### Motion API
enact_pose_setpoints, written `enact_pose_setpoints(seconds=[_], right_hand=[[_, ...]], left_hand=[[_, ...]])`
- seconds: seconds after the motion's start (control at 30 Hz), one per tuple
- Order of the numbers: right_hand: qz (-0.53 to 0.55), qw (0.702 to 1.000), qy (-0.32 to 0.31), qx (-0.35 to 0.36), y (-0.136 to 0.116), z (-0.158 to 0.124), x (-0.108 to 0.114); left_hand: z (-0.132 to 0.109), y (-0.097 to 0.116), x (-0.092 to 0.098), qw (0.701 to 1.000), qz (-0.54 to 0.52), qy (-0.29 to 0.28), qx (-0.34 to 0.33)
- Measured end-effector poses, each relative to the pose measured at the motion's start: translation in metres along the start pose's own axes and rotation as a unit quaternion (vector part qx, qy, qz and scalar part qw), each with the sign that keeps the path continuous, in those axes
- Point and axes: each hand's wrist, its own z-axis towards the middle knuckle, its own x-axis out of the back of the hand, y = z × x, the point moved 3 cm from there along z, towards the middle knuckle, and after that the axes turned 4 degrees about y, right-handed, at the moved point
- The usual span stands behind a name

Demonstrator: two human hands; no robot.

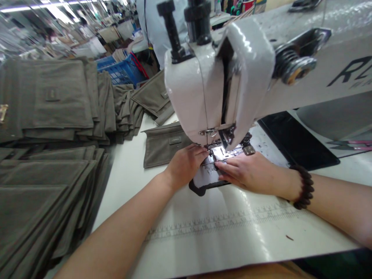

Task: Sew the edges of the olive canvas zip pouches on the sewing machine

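The left hand's [184, 166] and right hand's [250, 172] fingers lie lowered beside the presser foot [211, 153]; whether they grasp anything, I cannot tell. At ten o'clock from the left hand, a labelled fabric piece [157, 151] lies on the counter [226, 248], its far end hidden, its label [175, 140] unreadable. Toward two o'clock, the sewing machine's [188, 81] lettering [350, 71] is cut off.

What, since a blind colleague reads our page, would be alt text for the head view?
A person's left hand and right hand are at the needle area of a white sewing machine, with a gray-brown fabric piece beside the left. Similar fabric stacks stand at left.
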Motion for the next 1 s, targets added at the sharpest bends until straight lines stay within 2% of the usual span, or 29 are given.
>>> enact_pose_setpoints(seconds=[0.2, 0.33, 0.47, 0.57, 0.6, 0.67, 0.8, 0.9, 1.0], right_hand=[[-0.001, 1.000, -0.006, 0.000, 0.000, 0.000, 0.000], [-0.004, 1.000, -0.005, 0.001, 0.000, 0.000, -0.001], [0.001, 1.000, -0.005, -0.003, 0.000, -0.001, -0.001], [0.015, 1.000, 0.002, 0.007, 0.001, -0.002, 0.001], [0.024, 1.000, 0.002, 0.017, 0.001, -0.003, 0.002], [0.047, 0.997, -0.001, 0.054, 0.001, -0.005, 0.004], [0.082, 0.989, -0.035, 0.118, -0.003, -0.013, 0.010], [0.069, 0.990, -0.082, 0.095, -0.008, -0.016, 0.017], [0.069, 0.986, -0.142, 0.045, -0.020, -0.022, 0.028]], left_hand=[[0.000, 0.001, -0.001, 1.000, 0.000, -0.004, 0.011], [0.002, -0.005, 0.000, 0.999, -0.015, -0.037, 0.030], [-0.001, -0.033, 0.008, 0.989, -0.018, -0.088, 0.117], [-0.010, -0.042, 0.026, 0.967, 0.048, -0.164, 0.188], [-0.014, -0.037, 0.034, 0.956, 0.073, -0.196, 0.206], [-0.023, -0.015, 0.050, 0.936, 0.088, -0.253, 0.228], [-0.033, 0.059, 0.068, 0.922, -0.049, -0.317, 0.219], [-0.036, 0.095, 0.071, 0.921, -0.014, -0.294, 0.256], [-0.039, 0.116, 0.070, 0.944, 0.015, -0.234, 0.233]])
